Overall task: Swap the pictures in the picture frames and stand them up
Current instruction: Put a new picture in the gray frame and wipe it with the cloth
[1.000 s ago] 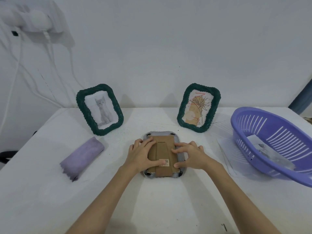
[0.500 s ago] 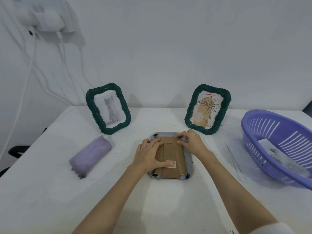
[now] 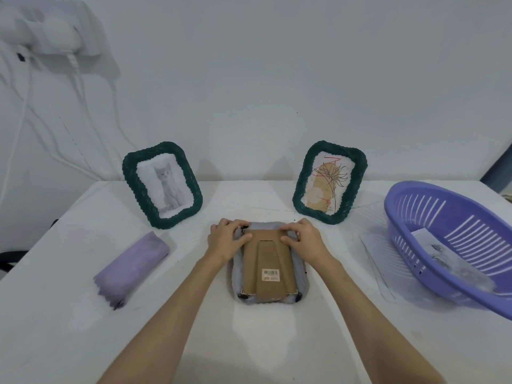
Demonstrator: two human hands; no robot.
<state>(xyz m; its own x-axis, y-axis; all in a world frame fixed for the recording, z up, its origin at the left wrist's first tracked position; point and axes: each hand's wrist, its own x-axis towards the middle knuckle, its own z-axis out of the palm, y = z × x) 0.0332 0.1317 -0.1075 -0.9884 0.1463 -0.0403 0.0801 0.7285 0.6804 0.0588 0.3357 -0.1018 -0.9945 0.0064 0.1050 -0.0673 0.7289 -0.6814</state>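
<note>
Head view: two bare hands work at the far corners of a grey woven picture frame (image 3: 267, 296) lying face down on the white worktop (image 3: 69, 328).

The brown cardboard backing board (image 3: 267, 266), with its barcode sticker (image 3: 270, 274) and folded-flat stand, faces up; the left hand (image 3: 225, 241) and right hand (image 3: 304, 241) rest on its far corners with fingers curled, apparently pinching at small black clips, though the exact hold is too small to tell. A clip left half turned could let the backing slip when the frame is raised; a hard pull on the thin stand could tear it. Beyond, two dark green woven frames stand against the wall, one showing a grey kitten (image 3: 163, 184), the other a line drawing of a plant (image 3: 329, 181); a careless lift could knock either over.
</note>
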